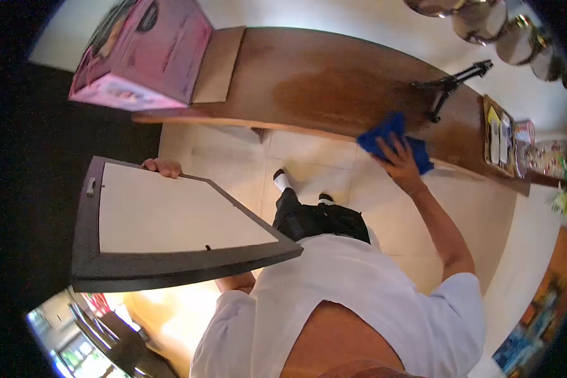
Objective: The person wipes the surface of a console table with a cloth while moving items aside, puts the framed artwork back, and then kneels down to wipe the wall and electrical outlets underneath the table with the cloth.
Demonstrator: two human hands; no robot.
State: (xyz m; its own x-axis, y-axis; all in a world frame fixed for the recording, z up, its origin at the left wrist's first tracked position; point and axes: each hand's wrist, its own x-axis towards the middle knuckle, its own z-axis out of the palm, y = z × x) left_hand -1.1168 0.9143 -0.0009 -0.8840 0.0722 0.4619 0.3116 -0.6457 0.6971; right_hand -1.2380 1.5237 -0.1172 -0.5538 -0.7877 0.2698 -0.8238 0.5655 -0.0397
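Note:
A dark picture frame (189, 268) with a white back is held at the left by my left hand (162, 167), whose fingers curl over its upper edge. The rest of that hand is behind the frame. On the right, my right hand (398, 165) presses a blue cloth (416, 151) against the front edge of the brown wooden shelf (334, 75). Just beyond the cloth, a black folding stand (446, 88) rests on the shelf.
A pink box (151, 57) stands on the shelf's left end beside a flat brown board (219, 66). A tray (499, 138) with small items sits at the right end, near white flowers (562, 200). Round mirror-like pieces (479, 22) hang at the upper right.

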